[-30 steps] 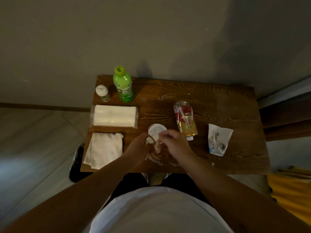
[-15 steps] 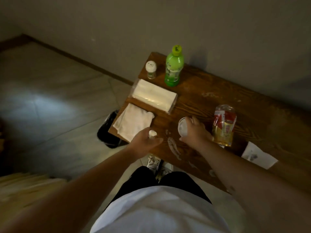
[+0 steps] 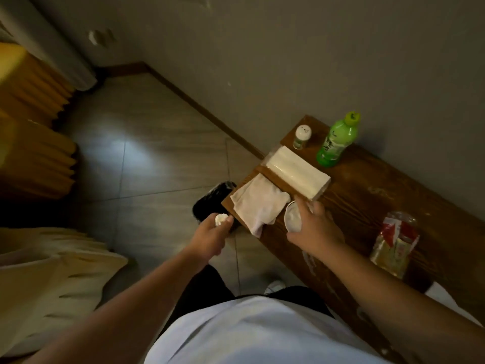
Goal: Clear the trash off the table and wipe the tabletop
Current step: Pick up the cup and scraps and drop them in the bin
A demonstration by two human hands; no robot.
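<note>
My left hand (image 3: pixel 211 236) is closed around a crumpled white tissue wad (image 3: pixel 220 219), held off the table's left end, just above the black-lined trash bin (image 3: pixel 212 199) on the floor. My right hand (image 3: pixel 313 231) grips a white paper cup (image 3: pixel 292 215) over the wooden table (image 3: pixel 367 195), near the white cloth (image 3: pixel 258 202). A crushed plastic bottle with a red and yellow label (image 3: pixel 395 241) lies on the table to the right. White smears (image 3: pixel 309 262) mark the tabletop beside my right forearm.
A tissue pack (image 3: pixel 296 173), a small white-capped shaker (image 3: pixel 301 136) and a green bottle (image 3: pixel 337 141) stand at the table's far left end by the wall. A white wrapper's corner (image 3: pixel 441 294) shows at the right. Yellow bedding (image 3: pixel 39 271) lies to the left.
My view has swung left. My left hand has carried the tissue wad off the table edge to above the bin. My right hand has moved left with the cup toward the cloth.
</note>
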